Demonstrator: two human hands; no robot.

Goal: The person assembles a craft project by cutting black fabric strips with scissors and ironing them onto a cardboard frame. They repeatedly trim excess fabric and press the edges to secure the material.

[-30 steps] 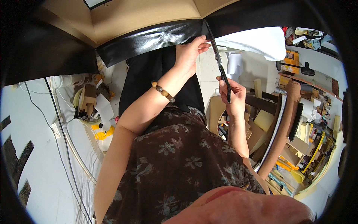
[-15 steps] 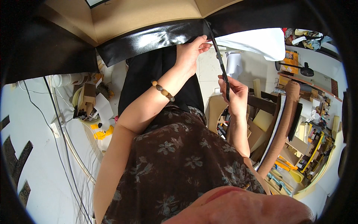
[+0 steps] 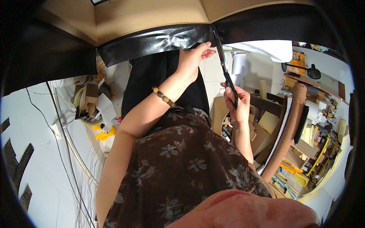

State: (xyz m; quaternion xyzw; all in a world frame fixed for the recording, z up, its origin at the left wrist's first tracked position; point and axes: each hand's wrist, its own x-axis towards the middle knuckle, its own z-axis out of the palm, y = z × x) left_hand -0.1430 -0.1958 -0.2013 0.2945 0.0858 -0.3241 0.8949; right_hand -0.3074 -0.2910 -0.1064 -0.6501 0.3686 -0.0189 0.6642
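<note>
Long dark scissors point(image 3: 224, 66) are in my right hand point(image 3: 239, 104), its fingers wrapped round their handles. Their blades point up and away, with the tip at the corner where two brown board panels meet. A glossy black sheet flap point(image 3: 152, 41) hangs along the near edge of the middle brown board panel point(image 3: 152, 15). My left hand point(image 3: 190, 62) pinches the lower edge of this flap near its right end, close beside the blades. To the right of the blades hangs another black flap point(image 3: 266, 26). Whether the blades have black sheet between them I cannot tell.
White sheet material point(image 3: 279, 51) shows under the right flap. On the right stand a brown roll point(image 3: 291, 129) and board offcuts point(image 3: 268, 123). A bin of scraps point(image 3: 89, 100) sits at left, near dark cables point(image 3: 64, 129) running down the white surface.
The board and black flaps sit slightly lower in view. My right hand and the scissor handles have tilted a little, while my left hand keeps its pinch near the flap's edge.
</note>
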